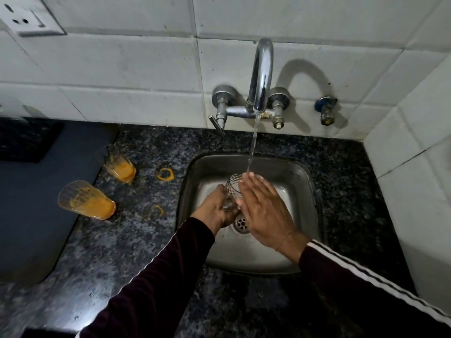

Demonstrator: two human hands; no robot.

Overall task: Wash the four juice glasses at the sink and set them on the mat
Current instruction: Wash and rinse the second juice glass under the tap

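Over the steel sink [306,181], my left hand [216,207] grips the base of a clear patterned juice glass [231,189], tilted with its mouth toward the tap. My right hand [262,208] lies flat with straight fingers against the glass's right side, fingertips under the running water [252,147]. Two glasses smeared with orange juice stand on the dark counter at left: one further back [119,164], one nearer [85,200]. A dark blue mat [36,203] lies at the far left with the nearer glass at its edge.
The chrome tap [262,76] juts from the tiled wall above the sink. Orange juice rings [165,173] mark the granite counter [127,240] between the glasses and the sink. A drain [241,223] sits in the basin. A wall socket [26,18] is at top left.
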